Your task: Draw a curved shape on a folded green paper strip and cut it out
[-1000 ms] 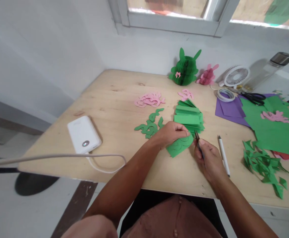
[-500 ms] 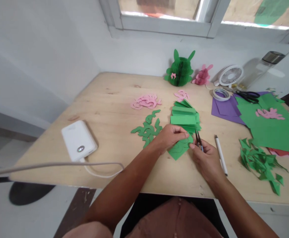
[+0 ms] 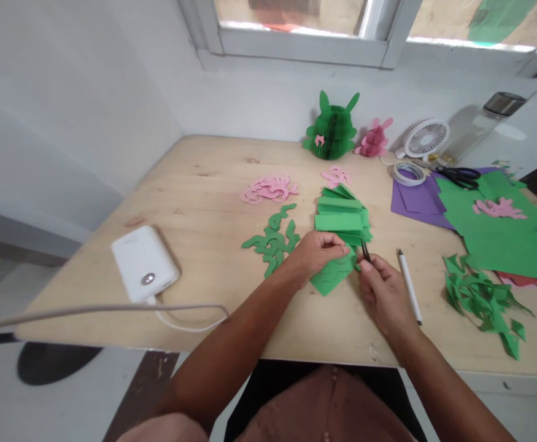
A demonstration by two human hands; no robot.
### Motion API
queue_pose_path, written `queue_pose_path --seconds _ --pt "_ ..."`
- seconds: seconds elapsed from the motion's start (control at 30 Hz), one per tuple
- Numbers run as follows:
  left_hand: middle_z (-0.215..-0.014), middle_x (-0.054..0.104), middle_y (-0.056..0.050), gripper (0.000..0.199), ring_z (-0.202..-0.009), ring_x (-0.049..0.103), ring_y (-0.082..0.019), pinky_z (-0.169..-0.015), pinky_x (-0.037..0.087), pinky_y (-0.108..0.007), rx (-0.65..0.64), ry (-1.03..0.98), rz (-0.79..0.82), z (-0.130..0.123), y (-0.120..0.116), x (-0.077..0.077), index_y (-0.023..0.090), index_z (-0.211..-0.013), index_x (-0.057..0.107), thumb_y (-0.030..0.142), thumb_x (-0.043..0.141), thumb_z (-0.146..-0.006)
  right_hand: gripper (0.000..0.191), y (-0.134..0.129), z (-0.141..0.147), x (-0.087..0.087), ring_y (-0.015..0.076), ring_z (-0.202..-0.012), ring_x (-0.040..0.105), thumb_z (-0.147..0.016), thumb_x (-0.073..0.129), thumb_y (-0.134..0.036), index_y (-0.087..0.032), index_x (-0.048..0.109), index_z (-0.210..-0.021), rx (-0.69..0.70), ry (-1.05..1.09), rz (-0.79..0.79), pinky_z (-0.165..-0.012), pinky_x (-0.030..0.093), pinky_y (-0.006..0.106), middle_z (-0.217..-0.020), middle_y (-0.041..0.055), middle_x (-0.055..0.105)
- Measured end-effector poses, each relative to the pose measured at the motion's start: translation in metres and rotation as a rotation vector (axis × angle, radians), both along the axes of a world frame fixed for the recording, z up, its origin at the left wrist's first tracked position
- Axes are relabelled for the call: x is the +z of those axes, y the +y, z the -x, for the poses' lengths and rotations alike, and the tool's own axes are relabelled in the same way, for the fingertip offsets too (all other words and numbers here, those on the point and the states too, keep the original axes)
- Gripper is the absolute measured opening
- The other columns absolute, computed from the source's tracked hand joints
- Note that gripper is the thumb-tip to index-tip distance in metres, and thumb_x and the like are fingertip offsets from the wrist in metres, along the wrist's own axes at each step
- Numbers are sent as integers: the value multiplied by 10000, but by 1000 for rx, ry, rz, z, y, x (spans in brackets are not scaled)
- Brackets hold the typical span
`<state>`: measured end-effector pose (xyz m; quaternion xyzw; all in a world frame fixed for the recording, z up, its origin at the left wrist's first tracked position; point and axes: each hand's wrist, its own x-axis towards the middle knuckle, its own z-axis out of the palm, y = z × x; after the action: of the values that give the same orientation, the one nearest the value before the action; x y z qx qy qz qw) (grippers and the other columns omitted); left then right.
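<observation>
Two hands meet at the near edge of the worktop [image 3: 204, 202]: the left hand [image 3: 316, 250] pinches a folded green paper piece [image 3: 335, 273] flat, and the right hand [image 3: 383, 291] is clenched around small dark scissors [image 3: 366, 252], blades apparently at the paper's edge. Cutting well means turning the paper, not the blades, along the drawn curve. Beyond lies a stack of green strips [image 3: 342, 218]. The only container, a jar [image 3: 480, 126] far right, looks empty.

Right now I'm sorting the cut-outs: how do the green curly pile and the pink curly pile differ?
The green curly pile lies nearer, just beside the left hand; the pink curly pile lies farther back, with no hand near it. The green pieces look more spread out than the pink ones. Both are loose paper shapes lying flat on the table.
</observation>
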<state>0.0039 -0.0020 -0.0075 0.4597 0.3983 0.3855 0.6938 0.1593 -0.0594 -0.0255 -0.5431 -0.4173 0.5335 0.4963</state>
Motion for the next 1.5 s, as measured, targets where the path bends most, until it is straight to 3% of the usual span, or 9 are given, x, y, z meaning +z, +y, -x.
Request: queue_pose_path --seconds 0.13,0.23,0.47,1.5 --pt "-582 563 27 235 -517 472 -63 -525 352 -205 -8 9 -8 3 2 2 132 -647 609 346 706 -645 336 -1 -2 2 79 -452 272 -861 567 -520 -185 592 -845 63 -51 -31 -424 155 232 -502 -70 375" --pt "-592 566 24 224 -527 480 -63 -533 359 -208 -19 9 -18 4 2 5 127 -662 612 334 696 -649 360 -1 -2 0 75 -447 286 -862 569 -522 -192 528 -726 88 -81 -36 -421 160 230 -494 -65 391" --pt "-585 560 32 196 -520 473 -59 -525 354 -205 -27 7 -5 4 1 9 136 -643 599 313 683 -645 405 0 -2 -1 72 -431 285 -860 575 -520 -199 464 -639 96 -92 -32 -411 153 230 -475 -62 403" --pt "-571 557 34 141 -526 482 -69 -518 370 -198 -9 69 -28 3 1 5 144 -623 604 263 662 -672 421 0 -2 -4 60 -419 257 -860 583 -504 -198 434 -612 85 -131 -9 -421 138 235 -458 -73 367"
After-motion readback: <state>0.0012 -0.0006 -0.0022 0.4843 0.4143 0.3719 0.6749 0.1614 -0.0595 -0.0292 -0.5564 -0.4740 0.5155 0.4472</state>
